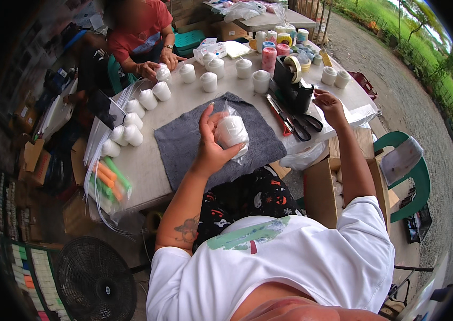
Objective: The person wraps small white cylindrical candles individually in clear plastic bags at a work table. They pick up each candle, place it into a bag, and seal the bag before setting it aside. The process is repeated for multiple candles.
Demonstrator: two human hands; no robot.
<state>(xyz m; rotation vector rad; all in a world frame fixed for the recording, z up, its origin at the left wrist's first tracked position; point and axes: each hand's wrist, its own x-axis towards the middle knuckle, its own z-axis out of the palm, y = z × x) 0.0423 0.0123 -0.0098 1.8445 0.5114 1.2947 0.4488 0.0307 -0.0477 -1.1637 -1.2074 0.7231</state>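
My left hand (pixel 217 140) is closed round a white candle (pixel 231 131) in a clear plastic wrapper, held over a dark grey towel (pixel 175 144) on the table. Loose film sticks up above the candle's top. Over to the right, my right hand (pixel 331 108) is at the front end of a black tape dispenser (pixel 295 95) with its fingers pinched together. Whatever is in that pinch is too small to make out. A roll of tape (pixel 293 69) sits in the dispenser. Beside it lie scissors (pixel 308 126) and a red-and-black cutter knife (pixel 280 115).
Several white candles (pixel 209 82) stand along the table's far and left sides. A co-worker (pixel 143 40) across the table handles another one. Coloured candles (pixel 269 59) stand at the back. An open cardboard box (pixel 320 187) and a green chair (pixel 406 171) are at my right, a black fan (pixel 95 278) at lower left.
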